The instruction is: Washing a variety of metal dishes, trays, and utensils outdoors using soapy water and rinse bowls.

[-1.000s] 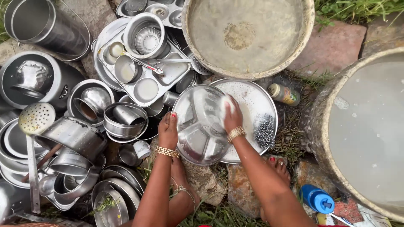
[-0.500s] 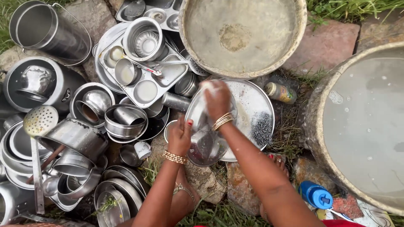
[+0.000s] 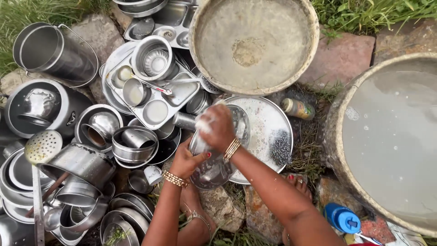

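My left hand (image 3: pixel 185 160) grips the lower left rim of a round steel compartment plate (image 3: pixel 214 168), holding it tilted on edge. My right hand (image 3: pixel 217 127) presses a soapy white scrub pad (image 3: pixel 203 124) against the plate's upper left part. Under the plate lies a wide round steel tray (image 3: pixel 266 118) covered in foam, with a dark steel scourer (image 3: pixel 282 148) on its right side. Both wrists wear gold bangles.
A heap of steel pots, bowls, cups and a rectangular compartment tray (image 3: pixel 152 93) fills the left. A perforated ladle (image 3: pixel 42 146) lies at far left. A large empty basin (image 3: pixel 253 43) sits above, a water-filled basin (image 3: pixel 391 136) at right. A small bottle (image 3: pixel 298 108) and a blue bottle (image 3: pixel 342 217) lie nearby.
The plate has been turned from nearly flat to steeply on edge. My right hand with the pad moved from the plate's right side to its upper left. My left hand shifted lower along the rim.
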